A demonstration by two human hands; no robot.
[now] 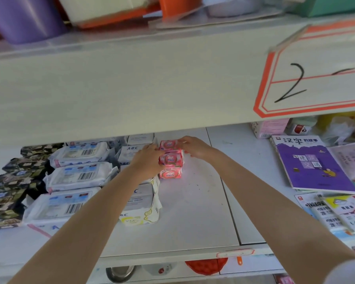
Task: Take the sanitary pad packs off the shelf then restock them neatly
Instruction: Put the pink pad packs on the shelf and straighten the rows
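Note:
Three small pink pad packs stand in a row running front to back on the white shelf (193, 201): the rear one (168, 144), the middle one (171, 158) and the front one (171, 173). My left hand (147, 162) lies against the left side of the middle and front packs. My right hand (195, 147) touches the right side of the rear and middle packs. Left of them lie white ABC pad packs (131, 151), larger white packs with barcodes (78, 175) and dark patterned packs (14, 181).
An upper shelf board (131, 78) hangs over the rear of the shelf, with an orange price tag (316, 74) on it. A purple book (314, 165) and stationery packs (340, 214) lie at the right. Bare shelf surface lies between the pink packs and the book.

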